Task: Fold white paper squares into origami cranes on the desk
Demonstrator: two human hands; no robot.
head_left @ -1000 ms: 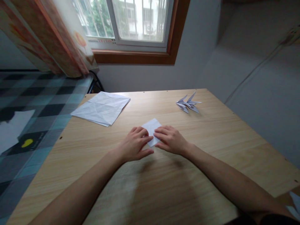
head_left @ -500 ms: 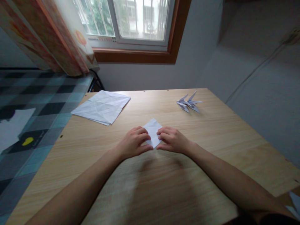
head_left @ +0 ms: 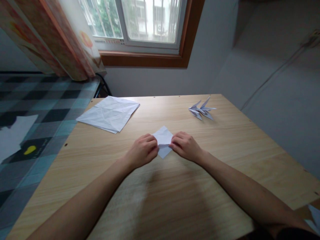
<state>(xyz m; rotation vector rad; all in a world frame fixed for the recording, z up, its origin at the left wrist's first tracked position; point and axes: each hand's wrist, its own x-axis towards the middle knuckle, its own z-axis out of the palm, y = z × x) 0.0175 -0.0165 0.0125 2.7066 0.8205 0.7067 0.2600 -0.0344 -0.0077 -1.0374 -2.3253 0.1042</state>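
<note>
A small folded white paper (head_left: 163, 139), diamond-shaped, lies on the wooden table (head_left: 175, 186) in front of me. My left hand (head_left: 141, 152) pinches its left corner with curled fingers. At the paper's right corner, my right hand (head_left: 186, 147) pinches it the same way. The paper's near tip sticks out between the two hands, and its far tip points toward the window.
A stack of creased white sheets (head_left: 109, 114) lies at the table's far left. A finished folded paper figure (head_left: 202, 110) sits at the far right. A checked bed cover (head_left: 30, 126) is left of the table, a grey wall to the right.
Both hands have gone from lying flat on the paper to pinching its side corners, and have drawn slightly apart, so more of the paper shows between them.
</note>
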